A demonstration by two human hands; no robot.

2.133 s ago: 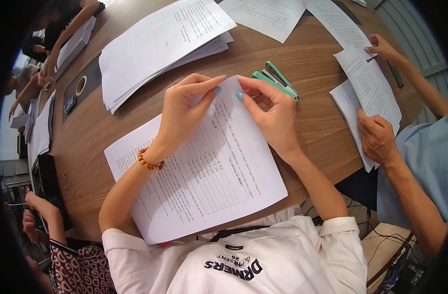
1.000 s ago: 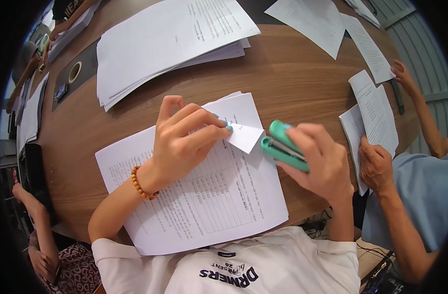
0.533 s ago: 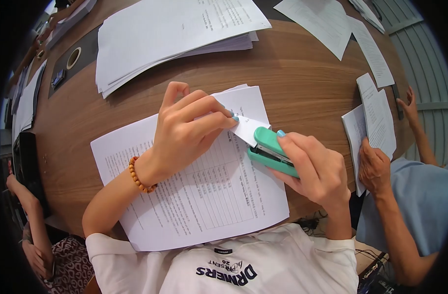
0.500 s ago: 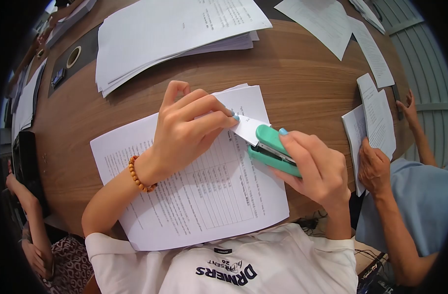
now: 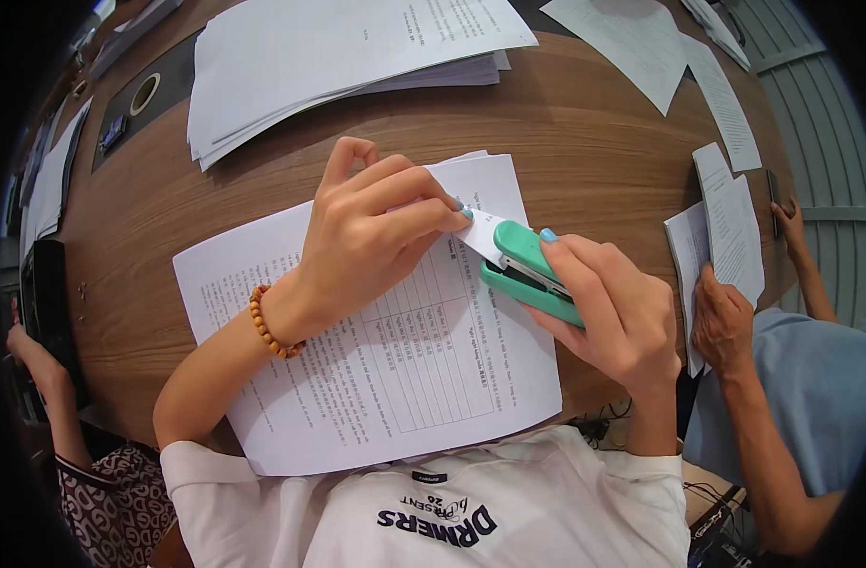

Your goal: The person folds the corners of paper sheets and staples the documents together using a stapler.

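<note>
Printed sheets [image 5: 433,379] lie in front of me, near my chest. My left hand [image 5: 371,222], with a beaded bracelet [image 5: 272,322] at the wrist, pinches a small folded-over corner of white paper [image 5: 482,232] above the sheets. A green stapler [image 5: 532,275] is held in my right hand [image 5: 613,308], thumb on top and fingers curled below. Its jaws point toward the left hand and reach the edge of the white corner. Whether the jaws are pressed together on the paper is hard to make out.
A thick paper stack [image 5: 338,80] lies at the far side of the table [image 5: 584,142]. Loose sheets [image 5: 632,47] are at the upper right. A tape roll [image 5: 143,93] sits upper left. On the right, another person's hand [image 5: 722,322] holds papers [image 5: 731,227].
The view has shifted slightly. Both hands keep their grips on the paper corner and the stapler, and the pinched corner shows a little less than before.
</note>
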